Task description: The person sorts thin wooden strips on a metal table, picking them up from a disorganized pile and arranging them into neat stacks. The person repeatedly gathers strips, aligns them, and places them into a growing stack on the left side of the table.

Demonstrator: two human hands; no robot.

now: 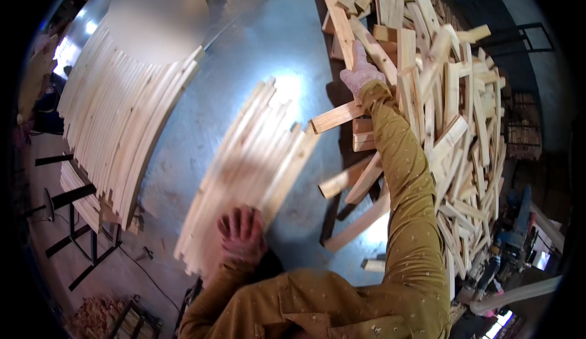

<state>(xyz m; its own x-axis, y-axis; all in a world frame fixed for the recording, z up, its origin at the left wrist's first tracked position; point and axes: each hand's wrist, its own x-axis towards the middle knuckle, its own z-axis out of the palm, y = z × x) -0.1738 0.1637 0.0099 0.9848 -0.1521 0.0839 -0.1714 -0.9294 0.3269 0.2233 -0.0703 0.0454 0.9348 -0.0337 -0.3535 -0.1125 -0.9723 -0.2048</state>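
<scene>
On the metal table lies a group of pale wooden strips [244, 150], side by side with uneven far ends and blurred by motion. My left hand [242, 235] rests on its near part, fingers bent and slightly apart. Farther off to the right, my right hand [363, 73] is at the near end of a long wooden strip [337, 15]. The thumb and fingers lie on either side of that strip's end. A heap of loose wooden pieces [421, 89] lies right beside this hand, and a short piece [336, 117] sticks out below the wrist.
A wide row of strips [116, 107] lies along the table's left side; a blurred round patch hides its far part. The bluish metal tabletop [244, 46] shows between the groups. Dark metal stand legs [91, 241] stand at lower left, and machinery [500, 247] at right.
</scene>
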